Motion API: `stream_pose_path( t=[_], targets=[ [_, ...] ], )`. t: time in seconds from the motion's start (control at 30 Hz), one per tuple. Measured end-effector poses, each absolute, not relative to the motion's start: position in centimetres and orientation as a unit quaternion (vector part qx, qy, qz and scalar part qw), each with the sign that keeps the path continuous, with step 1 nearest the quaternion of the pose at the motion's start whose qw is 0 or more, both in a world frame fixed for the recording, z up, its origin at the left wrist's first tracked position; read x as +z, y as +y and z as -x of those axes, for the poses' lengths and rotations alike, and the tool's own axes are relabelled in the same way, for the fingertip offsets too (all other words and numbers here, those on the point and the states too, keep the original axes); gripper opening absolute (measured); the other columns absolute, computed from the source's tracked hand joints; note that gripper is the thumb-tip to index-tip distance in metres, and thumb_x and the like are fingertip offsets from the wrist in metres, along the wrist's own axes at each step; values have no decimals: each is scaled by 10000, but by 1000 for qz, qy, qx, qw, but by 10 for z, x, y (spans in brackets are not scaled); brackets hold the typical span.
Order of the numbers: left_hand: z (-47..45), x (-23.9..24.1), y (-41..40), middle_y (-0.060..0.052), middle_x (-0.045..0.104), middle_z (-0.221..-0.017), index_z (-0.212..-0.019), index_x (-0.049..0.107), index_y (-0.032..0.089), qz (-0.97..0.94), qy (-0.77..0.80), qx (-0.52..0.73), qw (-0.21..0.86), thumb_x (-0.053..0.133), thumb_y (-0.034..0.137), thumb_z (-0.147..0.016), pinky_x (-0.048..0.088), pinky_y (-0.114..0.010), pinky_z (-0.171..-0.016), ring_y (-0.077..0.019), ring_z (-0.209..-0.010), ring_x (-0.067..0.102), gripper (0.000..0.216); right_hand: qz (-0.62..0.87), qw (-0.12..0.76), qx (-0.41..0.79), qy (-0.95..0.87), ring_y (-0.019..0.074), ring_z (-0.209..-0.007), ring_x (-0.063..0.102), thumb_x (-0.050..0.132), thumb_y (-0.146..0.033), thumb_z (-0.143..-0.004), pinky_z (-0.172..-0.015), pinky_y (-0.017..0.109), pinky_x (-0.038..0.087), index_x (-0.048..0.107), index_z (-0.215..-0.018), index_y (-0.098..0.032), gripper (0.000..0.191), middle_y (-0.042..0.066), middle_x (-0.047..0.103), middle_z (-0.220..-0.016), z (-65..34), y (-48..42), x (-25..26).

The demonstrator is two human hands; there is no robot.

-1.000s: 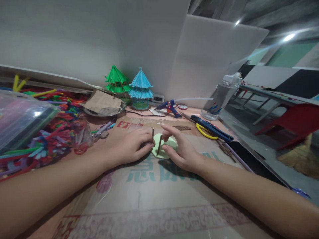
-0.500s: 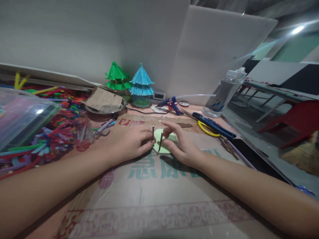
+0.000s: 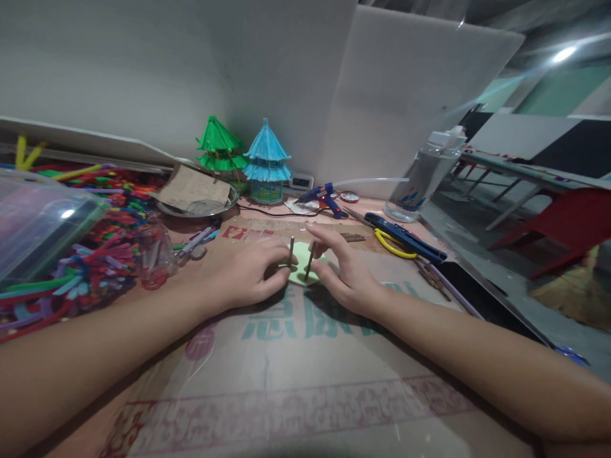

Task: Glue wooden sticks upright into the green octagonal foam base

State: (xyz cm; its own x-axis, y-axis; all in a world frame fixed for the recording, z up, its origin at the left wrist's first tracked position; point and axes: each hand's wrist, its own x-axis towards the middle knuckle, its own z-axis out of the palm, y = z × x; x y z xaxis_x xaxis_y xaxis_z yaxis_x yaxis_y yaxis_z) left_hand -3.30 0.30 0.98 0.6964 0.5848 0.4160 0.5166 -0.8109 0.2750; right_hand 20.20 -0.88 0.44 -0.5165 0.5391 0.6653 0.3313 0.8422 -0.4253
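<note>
On pink tabletop (image 3: 373, 207), cardboard (image 3: 195, 189) tops a metal bowl (image 3: 232, 200); left hand (image 3: 252, 270) and right hand (image 3: 349, 273) curl beside sticks (image 3: 291, 247), grips unclear.

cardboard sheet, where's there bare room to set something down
Bare, apart from print: the near stretch of the cardboard sheet, between left forearm and right forearm, nearer than the pale green base. Crowded: the left side, with colourful fuzzy stems; the far side, with glue gun and dark blue tool.
</note>
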Motion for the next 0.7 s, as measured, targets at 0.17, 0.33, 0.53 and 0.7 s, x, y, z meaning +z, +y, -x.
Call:
stream_pose_path(
  t=[0.17, 0.33, 0.53, 0.7],
  targets=[
    [33, 14, 2, -94, 702, -1091, -1070, 637, 178, -903, 347, 240, 77, 486, 198, -871, 510, -392, -859, -274, -990, 650, 251, 255, 408, 117, -869, 217, -1034, 597, 502, -234, -1018, -954, 431, 518, 412, -1452, -268, 445, 85, 609, -1155, -202, -10, 6],
    [32, 8, 5, -114, 691, -1090, -1082, 651, 162, -904, 326, 256, 105, 490, 266, -930, 497, -424, -922, -281, -1039, 637, 245, 283, 399, 133, -862, 223, -1014, 603, 513, -262, -1013, -949, 438, 514, 392, -1459, -224, 463, 89, 622, -1103, -204, -8, 2],
    [31, 7, 4, -100, 699, -1050, -1006, 696, 170, -914, 301, 261, 85, 488, 290, -999, 492, -387, -919, -248, -1021, 646, 240, 301, 393, 169, -852, 218, -1006, 613, 503, -261, -1011, -946, 429, 501, 412, -1439, -193, 443, 85, 632, -1067, -202, -6, 0],
    [32, 4, 5, -89, 687, -915, -898, 684, 170, -916, 319, 241, 26, 489, 334, -1019, 476, -365, -799, -239, -892, 636, 281, 315, 394, 164, -848, 218, -1014, 611, 512, -257, -1004, -943, 416, 492, 438, -1418, -176, 428, 92, 637, -1085, -202, -5, 0]
  ],
)
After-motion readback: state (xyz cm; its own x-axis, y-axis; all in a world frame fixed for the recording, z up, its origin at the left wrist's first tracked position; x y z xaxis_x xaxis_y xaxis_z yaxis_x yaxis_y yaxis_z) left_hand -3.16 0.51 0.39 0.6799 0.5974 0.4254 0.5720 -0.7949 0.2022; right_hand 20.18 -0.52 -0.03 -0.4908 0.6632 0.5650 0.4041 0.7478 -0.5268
